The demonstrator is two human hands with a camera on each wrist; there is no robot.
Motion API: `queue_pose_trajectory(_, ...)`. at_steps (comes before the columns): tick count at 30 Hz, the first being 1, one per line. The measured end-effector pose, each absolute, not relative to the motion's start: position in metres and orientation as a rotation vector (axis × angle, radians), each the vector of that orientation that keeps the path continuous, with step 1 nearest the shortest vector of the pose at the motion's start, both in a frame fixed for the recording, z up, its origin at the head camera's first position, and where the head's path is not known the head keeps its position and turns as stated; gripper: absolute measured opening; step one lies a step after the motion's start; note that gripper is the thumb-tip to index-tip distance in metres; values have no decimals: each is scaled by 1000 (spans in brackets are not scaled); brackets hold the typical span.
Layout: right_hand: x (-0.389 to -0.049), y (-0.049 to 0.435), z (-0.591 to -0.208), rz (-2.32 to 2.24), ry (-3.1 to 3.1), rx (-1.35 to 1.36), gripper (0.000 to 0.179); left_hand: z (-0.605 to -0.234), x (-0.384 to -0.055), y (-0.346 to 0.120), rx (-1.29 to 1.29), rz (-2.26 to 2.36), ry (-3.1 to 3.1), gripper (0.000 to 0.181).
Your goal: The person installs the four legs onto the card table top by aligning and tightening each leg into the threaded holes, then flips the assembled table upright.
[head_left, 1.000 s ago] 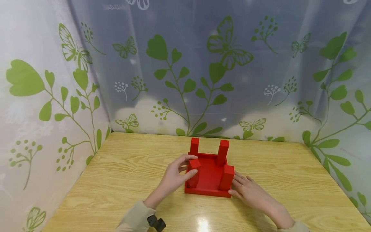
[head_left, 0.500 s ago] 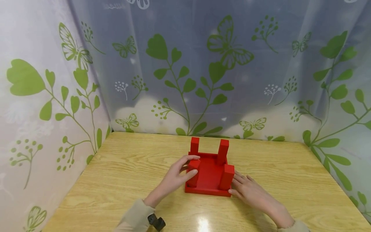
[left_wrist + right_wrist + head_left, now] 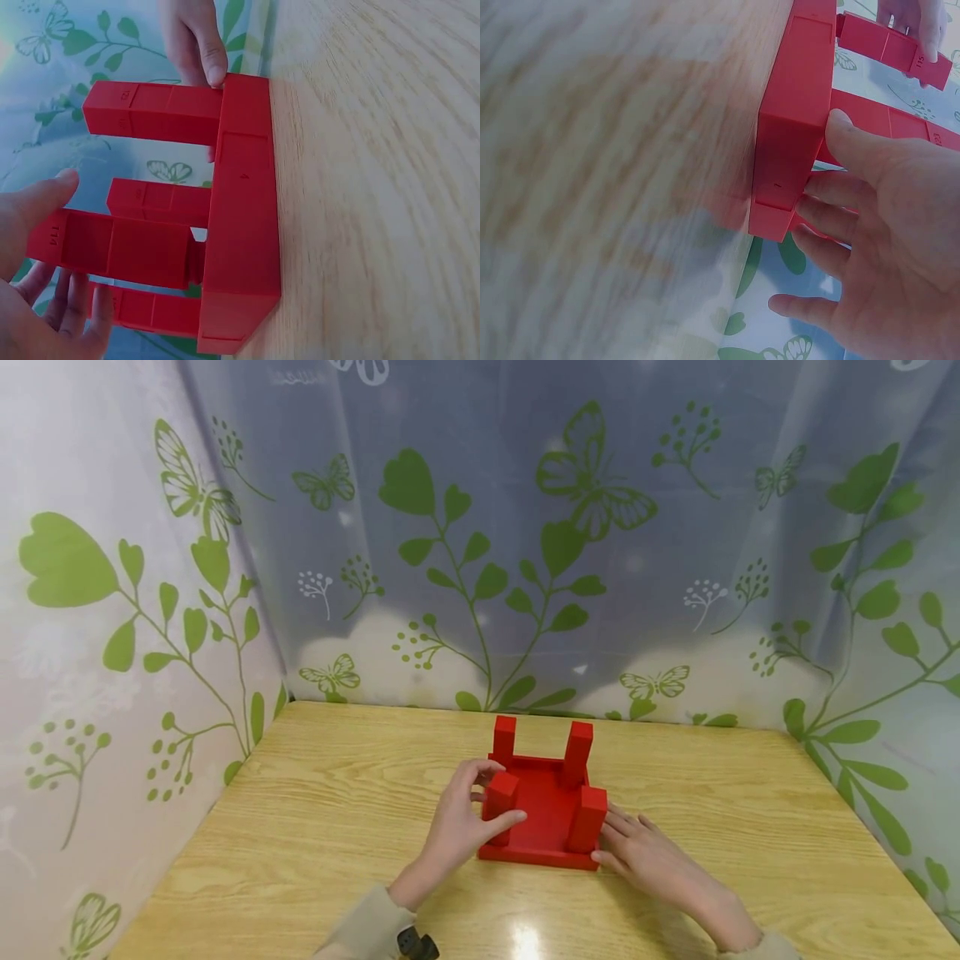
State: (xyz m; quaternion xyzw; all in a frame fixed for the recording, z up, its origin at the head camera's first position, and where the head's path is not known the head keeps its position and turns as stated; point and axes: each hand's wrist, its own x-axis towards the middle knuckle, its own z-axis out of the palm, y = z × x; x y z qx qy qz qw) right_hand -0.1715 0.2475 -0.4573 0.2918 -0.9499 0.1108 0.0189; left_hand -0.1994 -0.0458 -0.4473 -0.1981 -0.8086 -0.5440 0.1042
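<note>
A red upside-down table-like piece [image 3: 543, 814] lies on the wooden table, its square panel rimmed and a block-shaped leg upright at each corner. Around the near left leg [image 3: 501, 793] my left hand [image 3: 453, 822] is curled, thumb in front and fingers behind. The left wrist view shows a narrow neck at the foot of that leg [image 3: 142, 244], between it and the panel. My right hand [image 3: 652, 860] lies against the panel's right side, fingers fairly straight, thumb at the near corner by the near right leg [image 3: 588, 818]. Numbers are marked on the legs.
The light wooden table [image 3: 337, 777] extends around the red piece on all sides. A curtain [image 3: 480, 527] with green leaves and butterflies hangs along its back and sides. A black band [image 3: 417, 943] shows on my left wrist.
My left hand has turned around the near left leg; its thumb reaches farther right across the front and its wrist has shifted right. My right hand and the panel have stayed put.
</note>
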Motion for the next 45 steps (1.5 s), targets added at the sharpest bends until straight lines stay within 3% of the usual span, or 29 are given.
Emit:
queue_pose_trajectory(12,-171,247,-459,336,-2926,914,53,-448,-201,-58,-726,-1736,-2377,44)
queue_pose_trajectory(18,-171,248,-459,335,-2939,903,52,-450,-206,-65,-945,-1786,-2373,48)
queue_pose_trajectory(23,-171,247,-457,335,-2945,905,53,-451,-208,-68,-979,-1881,-2387,51)
queue_pose_trajectory(36,-171,247,-459,329,-2934,907,51,-453,-203,-56,-687,-1756,-2388,60)
queue_pose_trajectory(45,-172,248,-460,339,-2940,911,52,-451,-199,-50,-582,-1660,-2377,55)
